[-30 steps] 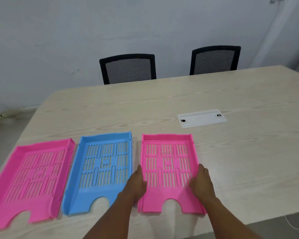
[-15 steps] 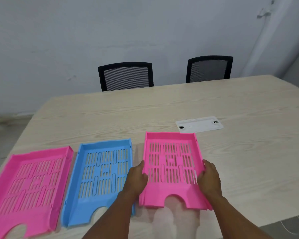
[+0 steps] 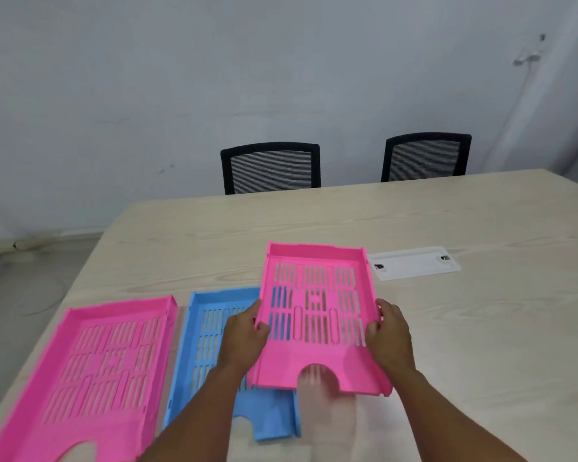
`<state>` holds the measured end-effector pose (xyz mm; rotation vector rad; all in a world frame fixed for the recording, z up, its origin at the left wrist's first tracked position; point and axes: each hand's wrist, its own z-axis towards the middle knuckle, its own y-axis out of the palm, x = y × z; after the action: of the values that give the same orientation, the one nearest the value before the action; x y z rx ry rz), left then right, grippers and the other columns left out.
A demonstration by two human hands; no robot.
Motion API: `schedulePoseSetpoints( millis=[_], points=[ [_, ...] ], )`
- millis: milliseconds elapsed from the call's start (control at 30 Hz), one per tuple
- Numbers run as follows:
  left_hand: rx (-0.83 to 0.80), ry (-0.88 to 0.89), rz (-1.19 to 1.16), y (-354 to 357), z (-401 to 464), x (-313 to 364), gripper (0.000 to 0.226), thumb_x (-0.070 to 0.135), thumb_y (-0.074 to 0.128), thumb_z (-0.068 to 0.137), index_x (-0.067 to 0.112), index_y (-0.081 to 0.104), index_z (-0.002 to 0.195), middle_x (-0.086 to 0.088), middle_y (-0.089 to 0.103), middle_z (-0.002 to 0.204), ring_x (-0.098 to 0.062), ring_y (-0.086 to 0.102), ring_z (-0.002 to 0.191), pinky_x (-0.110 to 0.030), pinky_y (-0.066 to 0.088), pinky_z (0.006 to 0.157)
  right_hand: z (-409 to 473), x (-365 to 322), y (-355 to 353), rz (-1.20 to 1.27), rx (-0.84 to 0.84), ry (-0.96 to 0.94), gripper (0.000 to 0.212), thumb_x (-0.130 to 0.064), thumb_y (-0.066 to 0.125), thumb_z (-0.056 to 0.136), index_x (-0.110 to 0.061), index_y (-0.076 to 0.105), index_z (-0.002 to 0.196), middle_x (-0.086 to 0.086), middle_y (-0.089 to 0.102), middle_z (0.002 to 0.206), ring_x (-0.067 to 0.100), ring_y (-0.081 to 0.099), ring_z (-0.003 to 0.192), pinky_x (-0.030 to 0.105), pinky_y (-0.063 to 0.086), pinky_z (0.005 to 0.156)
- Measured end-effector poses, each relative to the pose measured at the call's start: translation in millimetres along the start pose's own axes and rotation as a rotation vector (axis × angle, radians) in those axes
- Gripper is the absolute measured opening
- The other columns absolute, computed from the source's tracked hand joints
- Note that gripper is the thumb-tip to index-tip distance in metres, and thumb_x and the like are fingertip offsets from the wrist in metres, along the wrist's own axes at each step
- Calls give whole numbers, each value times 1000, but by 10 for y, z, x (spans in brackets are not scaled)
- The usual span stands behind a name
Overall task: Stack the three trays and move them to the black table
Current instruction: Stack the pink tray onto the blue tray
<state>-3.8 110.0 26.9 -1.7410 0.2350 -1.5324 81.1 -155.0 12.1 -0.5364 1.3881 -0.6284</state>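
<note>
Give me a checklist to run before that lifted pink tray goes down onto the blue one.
1. Grip on both sides: left hand and right hand clasp the long edges of the lifted pink tray. Ok.
2. Tray clear of the table: ok, its shadow lies on the wood below.
3. Lined up over the blue tray: not ok, it overlaps only the blue tray's right edge.
4. Blue tray empty: ok.
5. Notched ends facing the same way: ok, both toward the person.
6. Other pink tray out of the way: ok, it lies left of the blue one.
</note>
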Motion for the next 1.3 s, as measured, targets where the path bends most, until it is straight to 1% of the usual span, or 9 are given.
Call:
schedulePoseSetpoints(
  millis=[67,133,300,400,667,933,1133,1233,1300],
  points=[
    [59,-24,22,-186,-25,-131,56,4,58,85,15,54,139,-21,73,83,-29,65,72,-33,48,66,-60,-164,163,17,-28,-25,43,2,51,87,-7,58,128,4,55,104,21,55,86,32,45,76],
    [104,-45,40,-352,-72,-277,54,1,60,82,12,59,135,-19,71,76,-30,64,68,-35,49,66,-151,-300,343,32,-65,-40,42,0,51,87,-9,58,128,4,56,104,21,57,87,33,47,77],
    [137,-114,69,-643,-273,-695,54,1,62,82,12,60,134,-16,58,54,-17,42,44,-34,42,52,-470,-457,734,41,-106,-56,43,-1,52,87,-9,58,129,6,58,106,22,58,90,33,46,78],
    [136,-162,25,-746,-439,-871,53,2,61,85,14,57,136,0,47,46,-5,30,35,-28,33,42,-643,-521,883,44,-142,-64,43,-3,50,88,-12,57,129,3,58,106,22,59,92,37,52,82],
    [103,-204,-34,-880,-723,-1175,54,3,56,92,18,48,143,2,36,45,-5,21,33,-23,31,34,-891,-647,1085,12,-199,-95,43,-8,47,91,-15,54,133,1,58,111,19,60,97,39,55,87],
    [68,-222,-72,-874,-762,-1272,54,0,55,93,13,45,145,5,38,46,-2,23,33,-14,30,35,-986,-663,1143,-6,-184,-87,40,-7,47,92,-16,55,131,-1,57,107,17,60,95,40,56,85],
    [-3,-260,-77,-785,-941,-1405,55,3,55,94,16,45,146,1,41,52,-3,32,38,-23,43,47,-1006,-635,1078,-29,-196,-104,42,-8,47,95,-21,52,135,-4,56,108,14,58,97,33,54,84],
    [33,-246,-93,-781,-899,-1358,55,2,56,92,16,47,144,-16,55,52,-3,29,34,-23,39,40,-981,-636,1066,-44,-201,-107,41,-8,46,95,-19,52,134,-4,56,105,13,58,94,35,55,83],
    [71,-221,-74,-817,-814,-1320,53,3,58,91,17,50,142,-7,53,47,-6,27,29,-22,34,36,-974,-641,1079,-40,-197,-97,41,-7,46,95,-17,52,135,-2,56,105,15,59,93,35,55,83]
  ],
)
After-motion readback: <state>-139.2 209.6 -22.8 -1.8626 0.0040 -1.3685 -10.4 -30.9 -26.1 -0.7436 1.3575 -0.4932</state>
